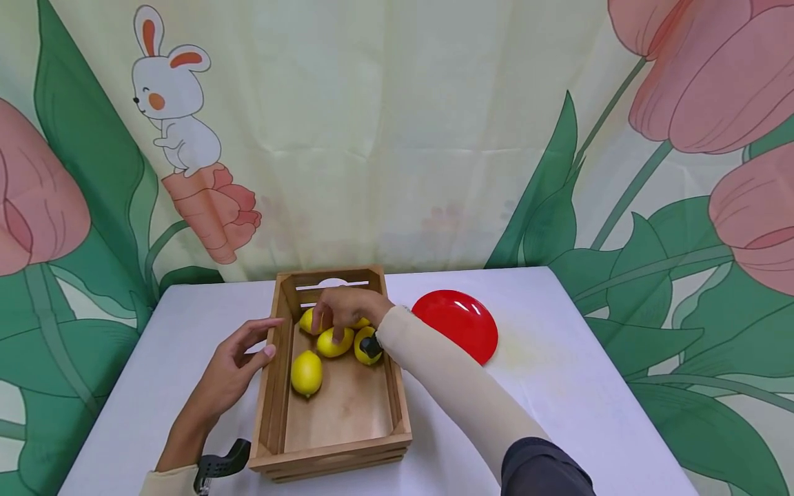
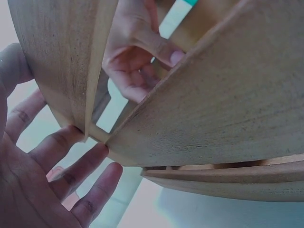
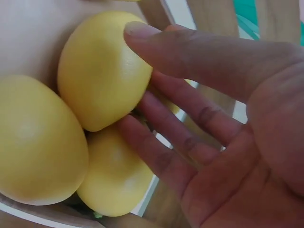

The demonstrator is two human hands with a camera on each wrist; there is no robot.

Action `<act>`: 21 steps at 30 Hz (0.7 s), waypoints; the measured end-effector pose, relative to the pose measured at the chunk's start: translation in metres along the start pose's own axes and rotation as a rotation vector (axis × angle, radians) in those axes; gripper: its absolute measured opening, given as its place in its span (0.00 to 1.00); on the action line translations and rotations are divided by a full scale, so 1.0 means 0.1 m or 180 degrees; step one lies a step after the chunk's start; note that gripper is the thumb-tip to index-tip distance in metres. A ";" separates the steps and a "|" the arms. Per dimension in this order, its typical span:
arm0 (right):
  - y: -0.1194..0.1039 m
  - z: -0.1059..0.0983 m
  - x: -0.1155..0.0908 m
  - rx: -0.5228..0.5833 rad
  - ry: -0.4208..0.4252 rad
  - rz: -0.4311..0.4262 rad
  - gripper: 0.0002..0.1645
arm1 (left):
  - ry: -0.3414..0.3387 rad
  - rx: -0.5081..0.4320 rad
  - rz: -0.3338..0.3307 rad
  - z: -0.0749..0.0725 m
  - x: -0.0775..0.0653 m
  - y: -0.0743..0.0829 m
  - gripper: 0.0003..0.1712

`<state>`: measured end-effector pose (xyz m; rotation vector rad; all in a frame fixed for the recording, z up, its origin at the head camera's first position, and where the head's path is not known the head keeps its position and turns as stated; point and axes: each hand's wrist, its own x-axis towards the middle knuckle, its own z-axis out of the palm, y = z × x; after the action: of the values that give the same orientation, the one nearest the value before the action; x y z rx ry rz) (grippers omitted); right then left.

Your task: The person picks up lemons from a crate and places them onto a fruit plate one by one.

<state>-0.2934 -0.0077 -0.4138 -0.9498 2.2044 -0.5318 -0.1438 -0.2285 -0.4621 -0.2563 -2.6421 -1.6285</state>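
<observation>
Several yellow lemons [image 1: 307, 374] lie in a slatted wooden crate [image 1: 331, 451], most of them grouped toward its far end. My right hand [image 1: 350, 308] reaches down into that far end. In the right wrist view, its thumb lies over a lemon [image 3: 102, 71] while the fingers [image 3: 164, 159] meet the lemon's lower side, pinching it; two more lemons [image 3: 35, 140] sit close by. Against the crate's left side, my left hand [image 1: 229, 375] touches the wood with spread, nearly straight fingers [image 2: 61, 147]. No item is in that palm.
A red plate [image 1: 459, 320] sits right of the crate, beyond my right forearm, on a white-covered table [image 1: 546, 413]. Something white and rounded [image 1: 333, 282] shows behind the crate's far slats. A printed curtain [image 1: 434, 138] hangs along the table's back edge.
</observation>
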 end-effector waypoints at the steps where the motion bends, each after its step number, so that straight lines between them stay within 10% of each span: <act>1: -0.01 0.00 0.01 -0.0045 -0.0003 0.0005 0.24 | 0.0004 0.0001 0.0001 0.00 0.00 0.00 0.25; 21: -0.09 0.10 0.04 -0.0380 -0.0323 0.0386 0.23 | -0.0003 0.0024 0.0033 -0.02 0.00 0.03 0.25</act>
<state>-0.2842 -0.0173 -0.4168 -0.8774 2.2046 -0.2923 -0.1433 -0.2288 -0.4589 -0.2700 -2.6425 -1.6153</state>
